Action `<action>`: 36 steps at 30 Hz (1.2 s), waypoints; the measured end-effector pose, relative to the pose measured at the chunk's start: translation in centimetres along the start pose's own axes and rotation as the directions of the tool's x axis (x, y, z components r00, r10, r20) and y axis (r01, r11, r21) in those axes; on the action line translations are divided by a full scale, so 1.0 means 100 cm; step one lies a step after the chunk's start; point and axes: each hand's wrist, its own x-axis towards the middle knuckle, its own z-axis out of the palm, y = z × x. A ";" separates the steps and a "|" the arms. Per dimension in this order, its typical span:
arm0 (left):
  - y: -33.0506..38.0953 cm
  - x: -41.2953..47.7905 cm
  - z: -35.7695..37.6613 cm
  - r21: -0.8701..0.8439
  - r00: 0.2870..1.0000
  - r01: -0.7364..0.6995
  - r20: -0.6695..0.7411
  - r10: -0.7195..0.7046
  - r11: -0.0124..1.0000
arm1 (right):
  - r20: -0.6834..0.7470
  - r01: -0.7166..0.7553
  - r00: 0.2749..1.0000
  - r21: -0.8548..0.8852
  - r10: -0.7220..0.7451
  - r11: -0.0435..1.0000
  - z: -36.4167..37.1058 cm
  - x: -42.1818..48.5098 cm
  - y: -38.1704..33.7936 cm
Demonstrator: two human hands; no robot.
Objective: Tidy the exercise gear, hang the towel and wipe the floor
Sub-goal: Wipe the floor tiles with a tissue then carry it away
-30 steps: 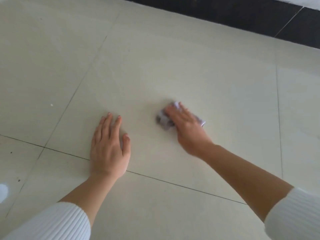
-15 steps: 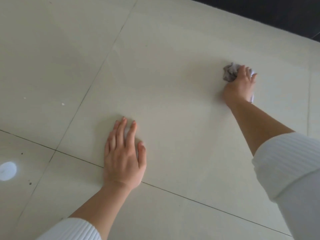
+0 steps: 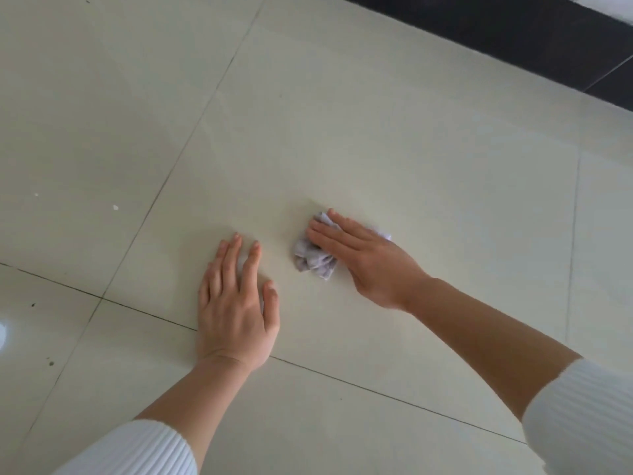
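A crumpled pale purple cloth (image 3: 313, 257) lies on the cream tiled floor (image 3: 376, 149), pressed down under my right hand (image 3: 363, 255). The fingers lie flat over the cloth and point to the upper left. My left hand (image 3: 236, 303) rests flat on the floor just left of the cloth, palm down, fingers slightly apart, holding nothing. Both forearms are bare below white ribbed sleeves. No exercise gear and no towel are in view.
A dark skirting band (image 3: 513, 32) runs along the top right where the floor meets the wall. Dark grout lines (image 3: 342, 375) cross the floor. Small white specks (image 3: 115, 207) and dark specks (image 3: 51, 363) lie on the left tiles.
My right hand swept the cloth far out to the upper right, then came back close to my left hand. The left hand stayed planted on the floor.
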 end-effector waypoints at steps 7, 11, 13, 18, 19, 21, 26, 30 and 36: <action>-0.002 0.000 0.004 -0.029 1.000 0.006 -0.007 -0.006 1.000 | -0.275 -0.824 0.462 0.220 0.843 0.523 -0.032 -0.015 0.064; -0.004 0.000 0.005 -0.085 0.999 -0.024 -0.046 0.020 0.996 | -0.213 -0.650 0.684 0.256 0.697 0.716 0.000 0.033 -0.005; -0.007 0.001 0.006 -0.121 0.996 -0.053 -0.071 0.045 0.991 | -0.196 -0.513 0.804 0.250 0.561 0.821 0.014 0.028 -0.038; -0.014 0.002 0.002 -0.374 0.996 -0.081 -0.070 0.059 0.924 | -0.180 -0.281 0.927 0.242 0.328 0.929 0.051 -0.033 -0.097; -0.016 0.002 0.000 -0.395 0.996 -0.083 -0.046 0.071 0.915 | -0.160 -0.247 0.944 0.235 0.288 0.940 0.058 -0.050 -0.110; -0.020 0.000 -0.003 -0.380 0.992 -0.111 0.010 0.124 0.918 | -0.091 -0.162 0.979 0.198 0.182 0.967 0.067 -0.088 -0.129; -0.026 -0.044 -0.012 -0.388 0.984 -0.118 0.076 0.159 0.914 | -0.042 -0.072 0.997 0.006 0.072 0.997 0.050 -0.178 -0.089; -0.047 -0.093 -0.020 -0.399 0.981 -0.129 0.082 0.175 0.908 | -0.246 -0.632 0.719 0.158 0.650 0.759 0.027 -0.188 -0.039; -0.065 -0.123 -0.026 -0.410 0.992 -0.072 0.064 0.107 0.909 | -0.289 -0.619 0.699 0.211 0.654 0.756 0.069 -0.128 -0.130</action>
